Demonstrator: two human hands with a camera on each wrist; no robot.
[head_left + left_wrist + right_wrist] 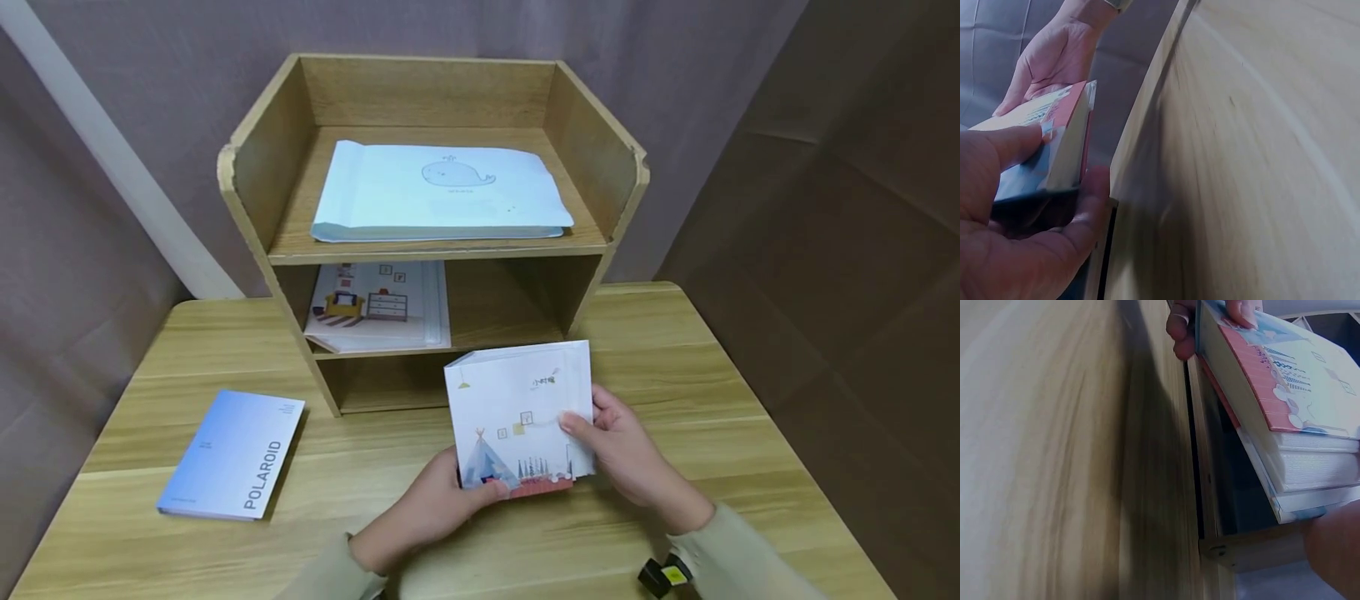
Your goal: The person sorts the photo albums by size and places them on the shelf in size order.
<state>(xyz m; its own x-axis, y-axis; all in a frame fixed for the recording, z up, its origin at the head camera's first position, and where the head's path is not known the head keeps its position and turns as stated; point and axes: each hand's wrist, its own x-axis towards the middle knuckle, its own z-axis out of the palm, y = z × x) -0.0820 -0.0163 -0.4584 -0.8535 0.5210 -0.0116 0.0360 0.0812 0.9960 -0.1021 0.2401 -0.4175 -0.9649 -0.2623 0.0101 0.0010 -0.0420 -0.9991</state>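
Observation:
A thick photo album (510, 400) with a tent drawing on its white cover is held up above the table, in front of the shelf. My left hand (442, 500) grips its lower left corner, thumb on the cover and fingers beneath. On the right edge, my right hand (626, 450) pinches the album with the thumb on the front. The right wrist view shows the album's (1297, 381) red lower cover edge and its thick block of pages. In the left wrist view, the left hand's (1022, 231) thumb and fingers lie on opposite sides of the album.
A wooden shelf unit (435, 250) stands at the back of the table (360, 483). On its top lies a whale-cover album (442, 192); another album (378, 304) lies left on the middle shelf. A blue POLAROID album (228, 454) rests at left.

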